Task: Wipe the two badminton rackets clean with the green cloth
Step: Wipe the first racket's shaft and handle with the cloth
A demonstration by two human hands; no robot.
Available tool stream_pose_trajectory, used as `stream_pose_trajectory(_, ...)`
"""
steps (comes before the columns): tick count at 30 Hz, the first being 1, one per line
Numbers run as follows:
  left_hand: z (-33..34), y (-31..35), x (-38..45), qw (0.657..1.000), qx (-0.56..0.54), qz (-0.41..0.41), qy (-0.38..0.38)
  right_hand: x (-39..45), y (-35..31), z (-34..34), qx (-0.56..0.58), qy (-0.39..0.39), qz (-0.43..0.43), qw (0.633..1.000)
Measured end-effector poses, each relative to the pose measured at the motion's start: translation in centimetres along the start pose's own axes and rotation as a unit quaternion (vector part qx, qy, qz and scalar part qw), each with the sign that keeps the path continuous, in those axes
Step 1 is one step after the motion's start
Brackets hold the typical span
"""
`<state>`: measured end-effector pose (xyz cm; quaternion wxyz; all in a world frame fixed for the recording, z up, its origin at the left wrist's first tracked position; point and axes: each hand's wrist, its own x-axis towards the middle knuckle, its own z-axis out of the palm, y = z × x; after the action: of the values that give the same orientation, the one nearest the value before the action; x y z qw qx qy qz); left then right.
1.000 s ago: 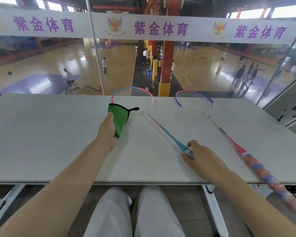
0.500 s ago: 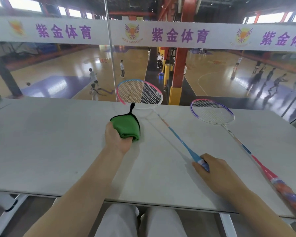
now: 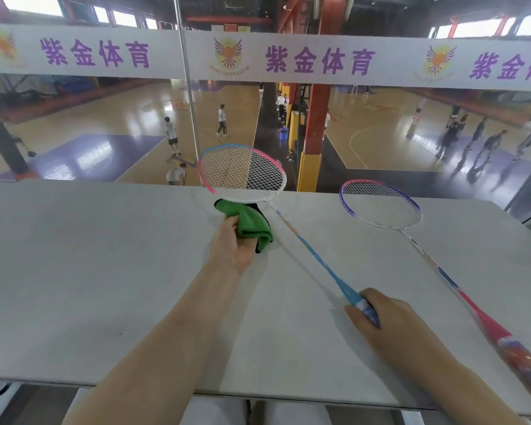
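Note:
My right hand [image 3: 383, 320] grips the handle of a racket with a blue shaft and a pink, blue and white head [image 3: 242, 173]. That head is tilted up off the grey table [image 3: 89, 271]. My left hand [image 3: 232, 243] holds the bunched green cloth [image 3: 250, 225] against the lower rim of the raised head, just left of the shaft. A second racket [image 3: 380, 204], with a purple and pink head and a red handle, lies flat on the table to the right, untouched.
The table's far edge runs along a glass wall overlooking a sports hall with several people. A white banner with purple characters [image 3: 288, 59] hangs above. The table's near edge is just in front of my legs.
The right hand has lifted the blue-shafted racket's head off the table. The left hand has moved the cloth up and right until it meets the head's lower rim.

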<state>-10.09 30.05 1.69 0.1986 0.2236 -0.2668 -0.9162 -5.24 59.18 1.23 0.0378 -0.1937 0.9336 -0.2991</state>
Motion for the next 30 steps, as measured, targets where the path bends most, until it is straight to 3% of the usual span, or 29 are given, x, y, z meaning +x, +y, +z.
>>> stream_pose_trajectory(7, 1.4, 0.5, 0.4, 0.994, 0.099, 0.041, 0.001, -0.5, -0.5, -0.4, -0.049, -0.023, -0.023, 0.998)
stream_pose_trajectory(15, 2.6, 0.1, 0.8, 0.989, 0.148, 0.016, 0.021, -0.6, -0.5, -0.5, -0.033, -0.016, -0.032, 0.999)
stream_pose_trajectory(22, 4.0, -0.5, 0.3, 0.998, 0.064, 0.004, 0.010, -0.5, -0.4, -0.6, -0.030, -0.016, -0.055, 0.998)
stream_pose_trajectory(30, 3.7, -0.3, 1.1, 0.986, 0.122, 0.086, 0.067, -0.8, -0.8, -0.3, -0.032, -0.020, -0.066, 0.997)
